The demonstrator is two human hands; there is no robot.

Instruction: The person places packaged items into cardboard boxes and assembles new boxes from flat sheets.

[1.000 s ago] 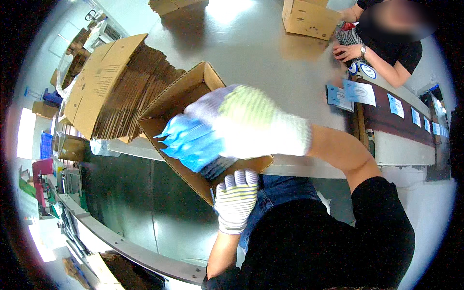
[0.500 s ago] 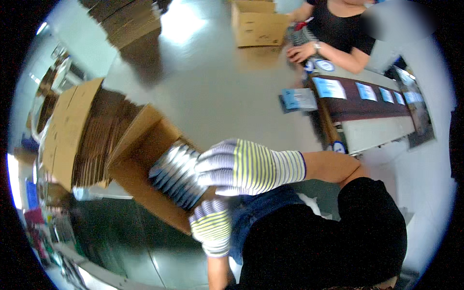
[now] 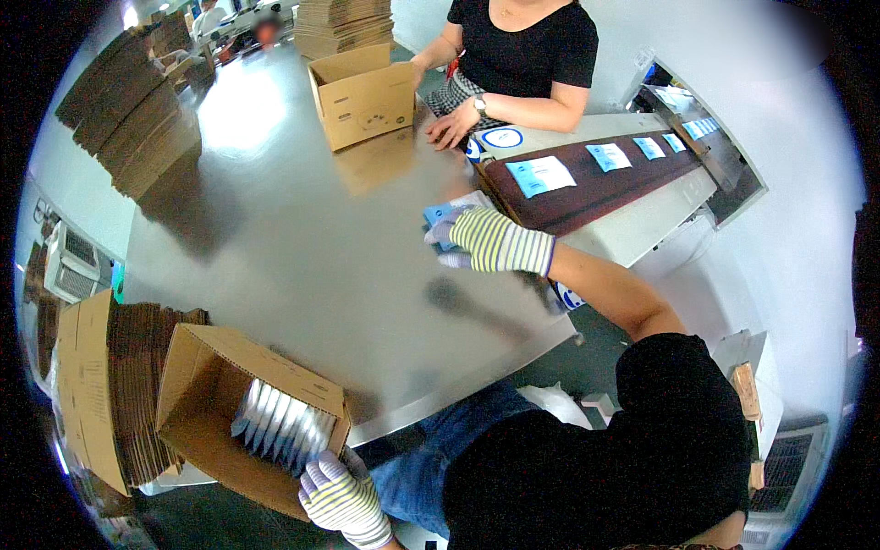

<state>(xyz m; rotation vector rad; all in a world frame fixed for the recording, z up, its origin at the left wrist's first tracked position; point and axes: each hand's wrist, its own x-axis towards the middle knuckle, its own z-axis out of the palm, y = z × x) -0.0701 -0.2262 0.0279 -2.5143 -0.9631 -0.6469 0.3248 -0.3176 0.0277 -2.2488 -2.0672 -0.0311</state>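
Observation:
My right hand (image 3: 495, 240), in a striped white and yellow-green knit glove with purplish fingertips, reaches across the metal table. Its fingers close on a blue-and-white packet (image 3: 435, 214) just off the conveyor's end; the palm hides part of it. My left hand (image 3: 344, 502), gloved alike, is at the near right corner of an open cardboard box (image 3: 229, 472), its curled fingers over the rim. Inside that tilted box, several silvery-blue packets (image 3: 284, 422) stand in a row on edge, close to my left fingers.
A dark-red conveyor belt (image 3: 587, 197) carries several blue-and-white packets (image 3: 541, 176). Across the metal table (image 3: 302, 266), a person (image 3: 522, 64) has one hand at another open box (image 3: 371, 110). Stacks of flattened cardboard stand left (image 3: 137, 385), far left (image 3: 128, 119) and behind (image 3: 344, 27).
My right hand has left the cardboard box and moved to the packet by the conveyor. My left hand stays at the box's rim. The whole view has swung toward the conveyor.

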